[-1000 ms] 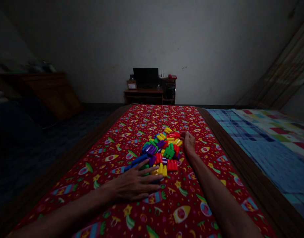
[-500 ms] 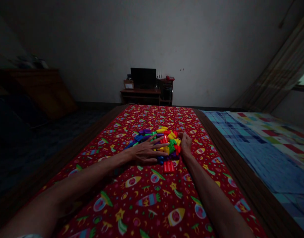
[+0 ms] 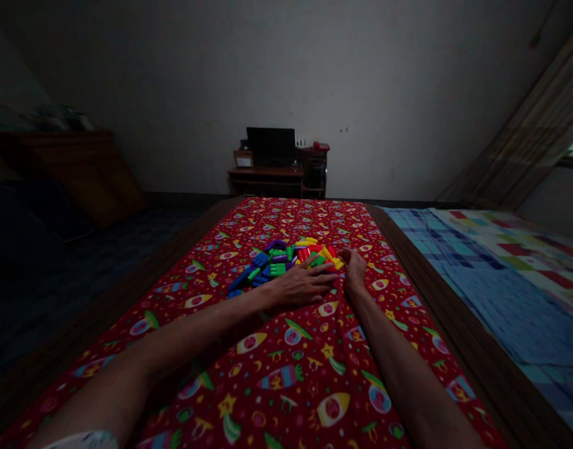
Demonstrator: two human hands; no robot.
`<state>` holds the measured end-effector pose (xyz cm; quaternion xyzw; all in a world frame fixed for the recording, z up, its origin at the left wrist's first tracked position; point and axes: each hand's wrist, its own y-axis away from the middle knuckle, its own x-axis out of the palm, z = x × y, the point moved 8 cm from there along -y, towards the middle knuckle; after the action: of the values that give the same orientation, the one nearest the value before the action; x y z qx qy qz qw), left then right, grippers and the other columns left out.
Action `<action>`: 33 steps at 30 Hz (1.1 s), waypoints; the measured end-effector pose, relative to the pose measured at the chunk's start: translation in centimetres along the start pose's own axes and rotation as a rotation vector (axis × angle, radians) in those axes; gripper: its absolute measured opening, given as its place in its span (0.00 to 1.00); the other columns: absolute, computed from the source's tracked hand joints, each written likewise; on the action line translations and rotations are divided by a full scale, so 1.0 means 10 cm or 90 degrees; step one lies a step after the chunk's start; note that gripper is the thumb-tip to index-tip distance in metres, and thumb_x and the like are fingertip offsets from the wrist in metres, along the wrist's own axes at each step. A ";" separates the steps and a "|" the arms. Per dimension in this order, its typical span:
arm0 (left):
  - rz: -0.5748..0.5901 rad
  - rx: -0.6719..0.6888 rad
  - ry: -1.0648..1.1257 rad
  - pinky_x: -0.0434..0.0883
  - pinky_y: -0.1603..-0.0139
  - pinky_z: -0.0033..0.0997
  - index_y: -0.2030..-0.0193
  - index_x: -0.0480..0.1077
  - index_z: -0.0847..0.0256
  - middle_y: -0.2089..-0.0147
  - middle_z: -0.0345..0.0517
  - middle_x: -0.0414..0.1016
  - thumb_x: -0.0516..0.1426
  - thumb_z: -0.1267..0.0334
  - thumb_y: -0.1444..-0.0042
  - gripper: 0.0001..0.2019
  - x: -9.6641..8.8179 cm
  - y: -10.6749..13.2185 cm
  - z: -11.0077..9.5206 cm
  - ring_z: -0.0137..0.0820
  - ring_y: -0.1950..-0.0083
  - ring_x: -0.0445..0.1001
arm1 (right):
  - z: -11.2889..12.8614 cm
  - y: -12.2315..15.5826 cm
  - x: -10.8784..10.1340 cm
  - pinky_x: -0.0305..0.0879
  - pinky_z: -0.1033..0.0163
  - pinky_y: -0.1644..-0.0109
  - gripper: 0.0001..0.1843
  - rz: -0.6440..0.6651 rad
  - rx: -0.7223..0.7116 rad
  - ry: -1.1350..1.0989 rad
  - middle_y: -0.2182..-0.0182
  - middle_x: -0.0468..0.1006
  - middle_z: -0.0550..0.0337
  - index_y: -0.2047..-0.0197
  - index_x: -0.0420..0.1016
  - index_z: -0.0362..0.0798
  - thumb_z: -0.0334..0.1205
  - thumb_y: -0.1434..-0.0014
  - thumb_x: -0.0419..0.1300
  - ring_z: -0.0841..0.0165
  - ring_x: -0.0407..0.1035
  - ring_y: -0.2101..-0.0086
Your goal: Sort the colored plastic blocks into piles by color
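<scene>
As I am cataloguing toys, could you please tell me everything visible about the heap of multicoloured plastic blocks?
The low heap of glossy, multicoloured, plastic-looking blocks lies loose on the red rocket-printed cloth. Several have rounded prongs, pointing different ways. Blue gathers at the picture's left, green and purple near the middle, red and yellow toward the right. The outstretched bare left hand hides its near right part, apparently touching it; the curled bare right hand is beside its right edge, contact unclear.

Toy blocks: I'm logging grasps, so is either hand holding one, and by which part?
The left hand spreads over the block pile with no grip visible. The right hand curls at the pile's right edge; whether it holds a block cannot be told.
</scene>
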<state>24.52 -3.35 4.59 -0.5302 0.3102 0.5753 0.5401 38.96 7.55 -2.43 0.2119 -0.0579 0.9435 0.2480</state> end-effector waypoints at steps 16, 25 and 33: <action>-0.086 -0.630 0.128 0.53 0.32 0.61 0.26 0.38 0.53 0.24 0.61 0.36 0.61 0.39 0.51 0.52 0.25 1.98 0.42 0.56 0.26 0.41 | 0.10 0.08 0.07 0.70 0.58 0.57 0.24 0.039 -0.085 0.154 0.68 0.82 0.53 0.68 0.77 0.45 0.56 0.46 0.50 0.63 0.75 0.65; -0.151 -0.562 0.221 0.47 0.34 0.69 0.27 0.44 0.53 0.25 0.62 0.41 0.64 0.39 0.56 0.54 0.37 1.10 0.77 0.60 0.26 0.39 | 0.18 0.05 0.03 0.69 0.60 0.59 0.24 0.047 -0.144 0.269 0.67 0.82 0.52 0.67 0.77 0.45 0.53 0.45 0.47 0.63 0.74 0.65; -0.411 -0.734 0.242 0.52 0.29 0.50 0.34 0.57 0.61 0.32 0.56 0.60 0.40 0.54 0.34 0.25 0.07 1.68 1.20 0.39 0.30 0.56 | 0.44 0.14 0.23 0.55 0.66 0.71 0.08 0.356 -0.242 0.633 0.82 0.70 0.64 0.80 0.72 0.47 0.39 0.53 0.60 0.71 0.62 0.77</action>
<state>5.39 4.23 3.20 -0.8904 -0.1296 0.3559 0.2525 38.07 6.40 2.54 -0.3260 -0.1560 0.9322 0.0211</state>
